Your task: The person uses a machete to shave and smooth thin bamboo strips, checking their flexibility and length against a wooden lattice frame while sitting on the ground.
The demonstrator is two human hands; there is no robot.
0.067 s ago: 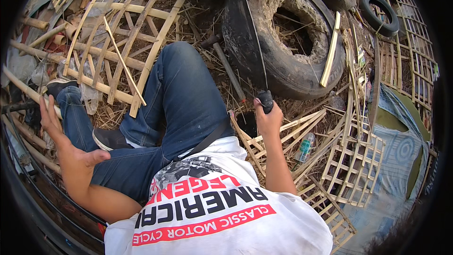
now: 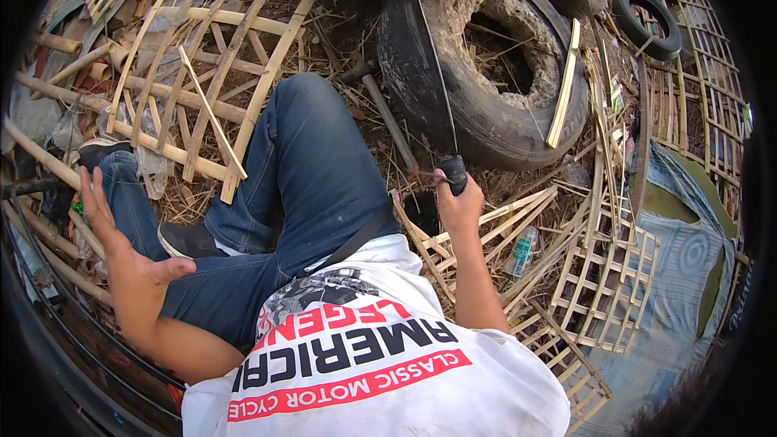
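My right hand [image 2: 461,209] is closed around the black, wrapped handle of a long-bladed knife [image 2: 438,73]. Its thin blade, seen nearly edge-on, points away from me and crosses over the left side of a large old tire [image 2: 502,133]. My left hand [image 2: 133,263] is raised beside my bent left leg, fingers stretched out and thumb apart, with nothing in it. Ahead of my knees lies a lattice panel of split bamboo [image 2: 218,73], and a loose pale strip [image 2: 212,113] rests across it. A split bamboo piece [image 2: 564,85] leans on the tire's right side.
A hammer-like tool with a metal shaft [image 2: 390,120] lies left of the tire. Bamboo strips [image 2: 518,214], a plastic bottle [image 2: 524,251] and a small lattice [image 2: 607,283] are on my right, near a blue cloth [image 2: 672,275]. More tires [image 2: 650,23] stand farther off. Bamboo poles [image 2: 48,158] lie at left.
My left hand has shifted slightly down and to the right, still open. The knife stays in my right hand, almost unmoved.
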